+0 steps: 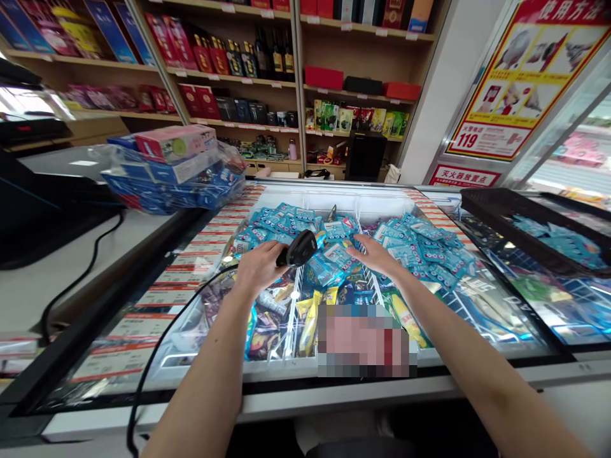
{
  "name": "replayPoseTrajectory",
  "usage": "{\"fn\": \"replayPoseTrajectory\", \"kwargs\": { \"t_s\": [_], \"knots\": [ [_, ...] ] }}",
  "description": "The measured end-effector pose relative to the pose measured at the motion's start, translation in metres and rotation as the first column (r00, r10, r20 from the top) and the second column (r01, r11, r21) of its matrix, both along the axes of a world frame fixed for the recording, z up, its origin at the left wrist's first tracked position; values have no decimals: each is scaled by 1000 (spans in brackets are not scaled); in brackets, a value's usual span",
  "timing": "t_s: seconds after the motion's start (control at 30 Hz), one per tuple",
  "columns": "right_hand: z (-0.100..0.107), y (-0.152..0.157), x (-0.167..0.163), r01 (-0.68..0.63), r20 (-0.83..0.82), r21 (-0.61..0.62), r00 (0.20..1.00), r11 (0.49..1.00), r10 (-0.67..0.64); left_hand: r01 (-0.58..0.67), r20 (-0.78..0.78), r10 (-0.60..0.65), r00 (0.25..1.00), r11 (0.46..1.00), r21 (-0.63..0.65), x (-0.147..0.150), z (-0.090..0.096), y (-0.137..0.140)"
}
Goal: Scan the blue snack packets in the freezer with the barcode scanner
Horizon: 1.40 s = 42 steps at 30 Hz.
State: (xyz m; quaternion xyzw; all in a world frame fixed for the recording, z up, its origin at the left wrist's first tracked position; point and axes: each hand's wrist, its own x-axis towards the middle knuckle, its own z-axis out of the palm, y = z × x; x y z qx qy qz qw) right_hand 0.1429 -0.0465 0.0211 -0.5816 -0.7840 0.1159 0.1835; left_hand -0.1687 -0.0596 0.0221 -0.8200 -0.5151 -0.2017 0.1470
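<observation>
My left hand [260, 267] is wrapped round a black handheld barcode scanner [300, 249], whose head points to the right over the chest freezer [267, 407]. A cable runs from the scanner down to the left. My right hand [375, 254] hovers at the middle packets, its thumb and fingers apart with nothing visible between them; whether it touches a packet I cannot tell. Light-blue packets lie in a left pile [279, 221], a smaller middle group [340, 254] and a right pile [422, 248]. Wrapped ice creams [310, 321] show below, between white wire dividers.
A black tray [534, 232] with more blue packets stands at the right. Plastic-wrapped boxes [174, 165] are stacked at the left back. Price labels [186, 261] line the freezer's sides. Stocked shelves [238, 76] stand behind. A blurred patch hides part of the front.
</observation>
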Motion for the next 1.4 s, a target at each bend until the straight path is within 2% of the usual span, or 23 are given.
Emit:
{"fn": "replayPoseTrajectory", "kwargs": {
  "t_s": [0.07, 0.13, 0.27, 0.37, 0.57, 0.73, 0.9, 1.1, 1.4],
  "knots": [
    [-3, -11, -9, 76, 75, 82, 994, 994, -82, 7, -14, -7, 1000, 1000, 4, 2, 0, 0],
    [-7, -17, -18, 77, 129, 138, 987, 987, -95, 16, -30, -16, 999, 1000, 10, 4, 0, 0],
    [-12, -17, -21, 123, 133, 142, 981, 982, -142, 34, -50, -33, 998, 999, 16, 7, -2, 0],
    [-14, -13, -10, 183, 56, 151, 980, 972, -193, 55, -56, -54, 997, 998, 16, 9, -2, -1],
    [-22, -8, 16, 196, -225, 141, 961, 970, -161, 108, -34, -107, 994, 994, 26, 18, -1, -5],
    [-27, -4, 22, 194, -329, 195, 937, 961, -122, 94, -19, -93, 995, 994, 51, 33, -3, -8],
    [-32, -1, 23, 223, -446, 217, 889, 950, -107, 131, -15, -130, 991, 990, 45, 47, -8, -8],
    [-37, 3, 25, 247, -506, 224, 857, 943, -104, 155, -26, -153, 988, 987, 44, 52, -10, -8],
    [-37, 3, 26, 236, -503, 204, 858, 950, -105, 165, -40, -164, 986, 986, 33, 53, -7, -9]
  ]
}}
